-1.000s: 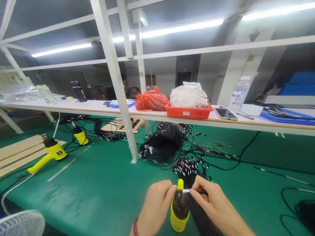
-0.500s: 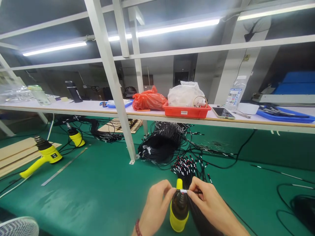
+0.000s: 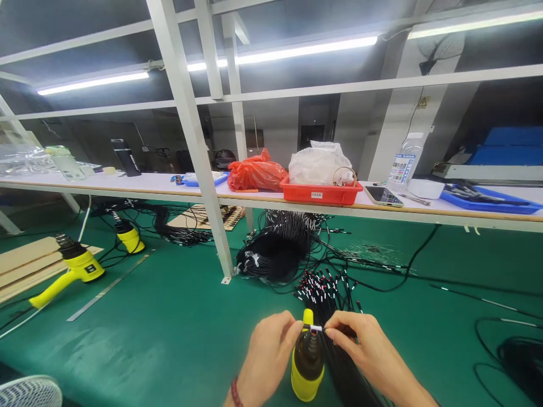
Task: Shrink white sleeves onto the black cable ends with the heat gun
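Observation:
A thin black cable with a white sleeve (image 3: 316,328) stretches level between my two hands, just above the nozzle of an upright yellow and black heat gun (image 3: 307,381). My left hand (image 3: 271,350) pinches its left end between thumb and fingertips. On the other side, my right hand (image 3: 360,345) pinches the cable close to the sleeve's right end. Behind and beneath my right hand runs a thick bundle of black cables (image 3: 322,291) with white and red marked tips.
Two more heat guns, a near one (image 3: 82,265) and a far one (image 3: 129,237), lie at the left by a steel ruler (image 3: 108,288). A coiled black cable bundle (image 3: 274,257) sits beyond my hands. A shelf holds a red tray (image 3: 320,194); its upright post (image 3: 212,226) meets the bench.
My right hand's fingers have shifted slightly, with the fingertips straighter on the cable. The sleeve stays over the nozzle. The view has moved very little.

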Demonstrator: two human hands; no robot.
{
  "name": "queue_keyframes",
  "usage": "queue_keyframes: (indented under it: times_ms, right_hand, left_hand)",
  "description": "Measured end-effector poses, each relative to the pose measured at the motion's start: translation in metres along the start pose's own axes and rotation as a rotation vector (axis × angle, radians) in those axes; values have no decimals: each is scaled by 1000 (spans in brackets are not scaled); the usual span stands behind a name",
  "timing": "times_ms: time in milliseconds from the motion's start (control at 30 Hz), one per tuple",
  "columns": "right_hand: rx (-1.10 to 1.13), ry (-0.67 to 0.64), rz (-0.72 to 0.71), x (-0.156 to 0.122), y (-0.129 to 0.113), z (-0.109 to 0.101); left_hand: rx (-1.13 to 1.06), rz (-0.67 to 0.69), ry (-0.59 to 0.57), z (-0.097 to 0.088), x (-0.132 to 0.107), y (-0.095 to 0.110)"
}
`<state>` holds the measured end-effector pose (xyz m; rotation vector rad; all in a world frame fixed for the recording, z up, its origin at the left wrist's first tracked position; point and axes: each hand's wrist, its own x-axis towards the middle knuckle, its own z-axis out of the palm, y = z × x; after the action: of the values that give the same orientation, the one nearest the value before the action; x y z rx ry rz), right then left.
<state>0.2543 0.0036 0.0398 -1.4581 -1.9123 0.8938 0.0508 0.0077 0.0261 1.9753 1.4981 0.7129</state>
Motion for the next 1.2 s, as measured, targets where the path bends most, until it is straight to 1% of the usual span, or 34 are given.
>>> queue_keyframes:
  times_ms: [100,267,400,533,633,800,867,933,1033,1167,1200]
  right_hand:
    - [18,1,-2,2,2,2]
    - [48,25,21,3,2,3]
    - [33,15,32,2,0,-2]
    - [-14,-4,26,0,0,-6]
    - [-6,8,23,-1,2,-3]
    - [44,64,27,1,11,5]
    - [38,52,32,2,15,7]
    - [3,23,35,3,18,7]
    - [-40,0,31,1,18,8]
    - [28,36,24,0,16,11]
    - [31,37,27,0,16,12]
  left_hand:
    - [39,4,-26,3,0,-3]
    - [-81,16,3,5,-2,-8]
    - [-140,25,16,3,-3,-6]
    - [-121,8,-10,2,-2,-3]
    - [-111,11,-11,2,-2,-2]
    - [-176,33,6,4,-1,-6]
    - [-162,35,12,7,0,-9]
    - [-101,30,23,10,1,-12]
    - [-46,23,27,11,0,-14]
    - [-163,50,14,10,-1,-11]
    - [-164,48,14,9,0,-11]
